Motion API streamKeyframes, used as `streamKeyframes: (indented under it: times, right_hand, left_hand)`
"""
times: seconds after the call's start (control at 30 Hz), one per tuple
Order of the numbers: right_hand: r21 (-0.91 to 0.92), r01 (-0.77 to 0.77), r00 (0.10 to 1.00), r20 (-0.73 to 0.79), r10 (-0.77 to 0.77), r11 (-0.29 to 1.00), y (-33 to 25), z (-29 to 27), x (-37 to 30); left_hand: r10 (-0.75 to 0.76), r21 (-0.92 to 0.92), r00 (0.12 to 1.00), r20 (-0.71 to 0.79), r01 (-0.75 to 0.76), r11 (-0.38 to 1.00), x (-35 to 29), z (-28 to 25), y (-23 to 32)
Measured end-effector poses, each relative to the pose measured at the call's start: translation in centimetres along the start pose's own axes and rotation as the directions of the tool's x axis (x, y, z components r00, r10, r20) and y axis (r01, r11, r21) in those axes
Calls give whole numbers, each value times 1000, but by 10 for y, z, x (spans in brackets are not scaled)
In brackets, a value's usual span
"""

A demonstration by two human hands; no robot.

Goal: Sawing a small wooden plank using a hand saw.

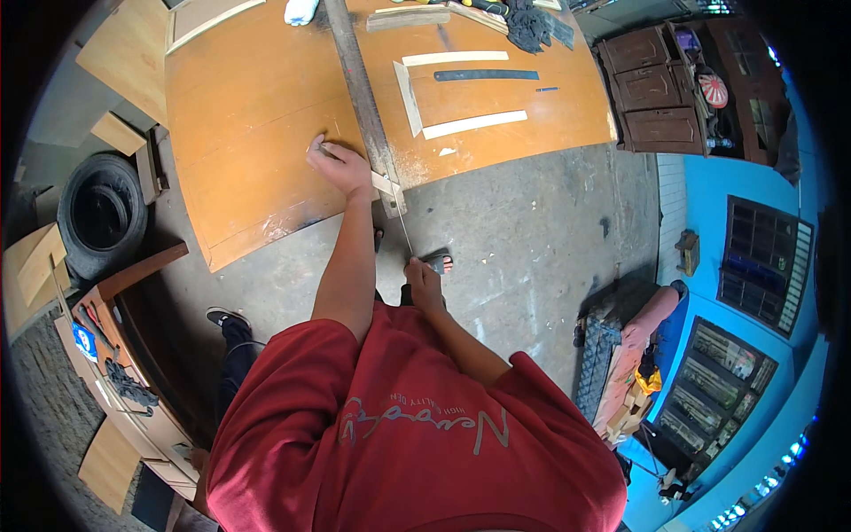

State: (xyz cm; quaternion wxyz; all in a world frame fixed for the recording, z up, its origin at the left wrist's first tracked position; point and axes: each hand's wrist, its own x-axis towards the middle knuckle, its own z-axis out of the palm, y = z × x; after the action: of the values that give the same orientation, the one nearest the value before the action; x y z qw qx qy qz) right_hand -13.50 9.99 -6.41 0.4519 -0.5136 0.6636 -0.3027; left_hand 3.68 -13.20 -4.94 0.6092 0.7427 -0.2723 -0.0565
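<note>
At the near edge of the orange-brown tabletop (266, 115), my left hand (344, 168) is closed around a narrow pale wood strip (386, 184), whose end shows past my wrist. The strip lies across a long, worn wooden beam (356, 80) that juts slightly over the edge. Below it, my right hand (424, 282) grips a handsaw (403, 232); its blade, seen nearly edge-on, rises to the strip's end. My fist covers most of the saw's handle. Sawdust (409, 168) is scattered beside the beam.
Right of the beam lie pale wood strips (474, 124), a dark flat bar (486, 75) and a blue pencil-like stick (548, 89). A dark cloth (529, 31) sits farther back. Tyres (99, 208) stand at left, near another person's shoe (229, 317). A wooden cabinet (656, 89) is at right.
</note>
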Motion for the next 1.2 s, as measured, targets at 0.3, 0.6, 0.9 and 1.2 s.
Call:
streamKeyframes:
  times: [0.3, 0.6, 0.9, 1.2]
  right_hand:
    - [79, 17, 999, -40, -14, 997, -47, 22, 67]
    - [118, -99, 995, 18, 97, 988, -29, 19, 61]
    - [147, -213, 966, 178, 186, 966, 0, -2, 3]
    - [125, -103, 994, -10, 105, 987, -49, 22, 71]
  left_hand:
    - [32, -23, 999, -36, -33, 999, 3, 1, 0]
    - [-6, 9, 1000, -2, 6, 1000, 0, -1, 3]
    - [6, -1, 1000, -2, -6, 1000, 0, 0, -1]
    - [-15, -16, 1000, -22, 15, 1000, 0, -1, 4]
